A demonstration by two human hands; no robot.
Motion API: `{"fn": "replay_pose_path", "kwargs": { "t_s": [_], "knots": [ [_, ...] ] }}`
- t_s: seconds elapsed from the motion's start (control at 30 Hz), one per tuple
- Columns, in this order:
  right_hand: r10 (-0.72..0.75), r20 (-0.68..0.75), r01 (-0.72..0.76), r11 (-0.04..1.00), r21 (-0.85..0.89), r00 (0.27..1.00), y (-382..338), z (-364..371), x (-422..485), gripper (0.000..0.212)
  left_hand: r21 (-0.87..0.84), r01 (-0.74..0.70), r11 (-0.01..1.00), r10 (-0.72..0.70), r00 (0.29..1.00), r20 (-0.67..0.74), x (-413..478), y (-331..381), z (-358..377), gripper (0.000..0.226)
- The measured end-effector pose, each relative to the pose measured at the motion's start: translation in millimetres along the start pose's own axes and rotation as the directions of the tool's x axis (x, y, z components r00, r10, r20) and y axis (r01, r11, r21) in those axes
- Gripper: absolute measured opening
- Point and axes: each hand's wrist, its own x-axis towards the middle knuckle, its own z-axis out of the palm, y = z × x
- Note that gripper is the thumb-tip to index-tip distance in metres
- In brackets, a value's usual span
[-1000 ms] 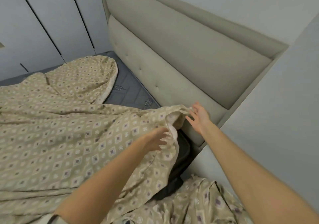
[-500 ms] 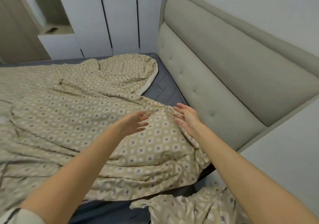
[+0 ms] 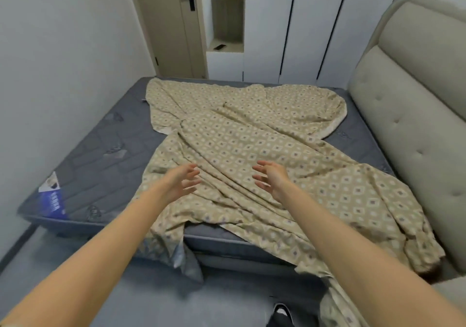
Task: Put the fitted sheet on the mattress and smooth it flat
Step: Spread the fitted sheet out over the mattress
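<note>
The beige fitted sheet (image 3: 252, 145) with a diamond pattern lies crumpled across the middle and right of the grey mattress (image 3: 100, 150). Its near-right corner covers the mattress corner beside the headboard, and part of it hangs over the near edge toward the floor. The left part of the mattress is bare. My left hand (image 3: 182, 181) and my right hand (image 3: 271, 178) hover just above the sheet's near middle, fingers spread, holding nothing.
The padded beige headboard (image 3: 416, 115) runs along the right. A wall stands on the left, white wardrobe doors (image 3: 302, 29) and a door (image 3: 174, 24) behind the bed. A blue label (image 3: 51, 198) sits on the mattress's near-left corner. My shoe (image 3: 281, 314) is on the grey floor.
I let go of the sheet corner by the headboard, and both hands came away open. My view swung left from the headboard corner to the whole bed.
</note>
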Motion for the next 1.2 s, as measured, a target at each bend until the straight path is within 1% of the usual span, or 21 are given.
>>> {"fn": "replay_pose_path", "kwargs": {
  "t_s": [0.1, 0.17, 0.27, 0.33, 0.4, 0.47, 0.53, 0.57, 0.67, 0.77, 0.83, 0.97, 1.03, 1.1, 1.2],
  "knots": [
    [0.034, 0.067, -0.030, 0.998, -0.058, 0.997, 23, 66, -10, 0.029, 0.024, -0.016, 1.000, 0.018, 0.996, -0.091, -14, -6, -74, 0.037],
    [0.055, 0.108, -0.042, 0.992, -0.118, 0.993, 37, 113, -14, 0.030, 0.002, -0.021, 1.000, 0.021, 0.988, -0.150, -20, -9, -127, 0.036],
    [0.073, 0.158, -0.043, 0.982, -0.183, 0.985, 48, 165, -17, 0.027, -0.026, -0.026, 0.999, 0.020, 0.978, -0.209, -19, -14, -184, 0.036],
    [0.091, 0.185, -0.046, 0.972, -0.230, 0.979, 56, 210, -13, 0.026, -0.013, -0.035, 0.999, 0.031, 0.968, -0.248, -12, -19, -224, 0.036],
    [0.103, 0.220, -0.040, 0.961, -0.274, 0.970, 62, 244, -7, 0.024, 0.078, -0.050, 0.996, 0.071, 0.954, -0.292, -2, -21, -252, 0.035],
    [0.126, 0.243, -0.047, 0.951, -0.305, 0.962, 70, 279, 5, 0.023, 0.217, -0.060, 0.974, 0.127, 0.941, -0.312, 14, -21, -278, 0.033],
    [0.173, 0.244, -0.082, 0.936, -0.342, 0.954, 79, 319, 23, 0.024, 0.326, -0.050, 0.944, 0.151, 0.945, -0.291, 38, -18, -308, 0.034],
    [0.202, 0.247, -0.107, 0.930, -0.353, 0.948, 83, 341, 34, 0.024, 0.373, -0.022, 0.928, 0.133, 0.952, -0.276, 54, -16, -326, 0.035],
    [0.251, 0.244, -0.155, 0.922, -0.354, 0.937, 84, 394, 64, 0.025, 0.457, 0.084, 0.886, 0.011, 0.980, -0.200, 88, -4, -364, 0.038],
    [0.244, 0.209, -0.164, 0.927, -0.337, 0.947, 76, 449, 97, 0.029, 0.576, 0.103, 0.811, -0.030, 0.991, -0.134, 121, 18, -405, 0.040],
    [0.253, 0.186, -0.185, 0.930, -0.318, 0.949, 71, 479, 112, 0.031, 0.593, 0.118, 0.797, -0.067, 0.992, -0.108, 142, 38, -431, 0.040],
    [0.266, 0.118, -0.219, 0.926, -0.308, 0.957, 69, 520, 132, 0.030, 0.552, 0.132, 0.823, -0.103, 0.991, -0.083, 178, 72, -471, 0.037],
    [0.271, 0.074, -0.238, 0.924, -0.299, 0.960, 73, 533, 140, 0.031, 0.556, 0.118, 0.823, -0.100, 0.993, -0.063, 194, 85, -483, 0.033],
    [0.268, 0.028, -0.250, 0.926, -0.284, 0.963, 80, 545, 151, 0.031, 0.581, 0.094, 0.808, -0.096, 0.995, -0.027, 212, 97, -493, 0.022],
    [0.276, -0.060, -0.282, 0.929, -0.239, 0.959, 99, 565, 160, 0.030, 0.617, 0.062, 0.785, -0.105, 0.994, 0.035, 246, 106, -513, 0.020]
  ]
}}
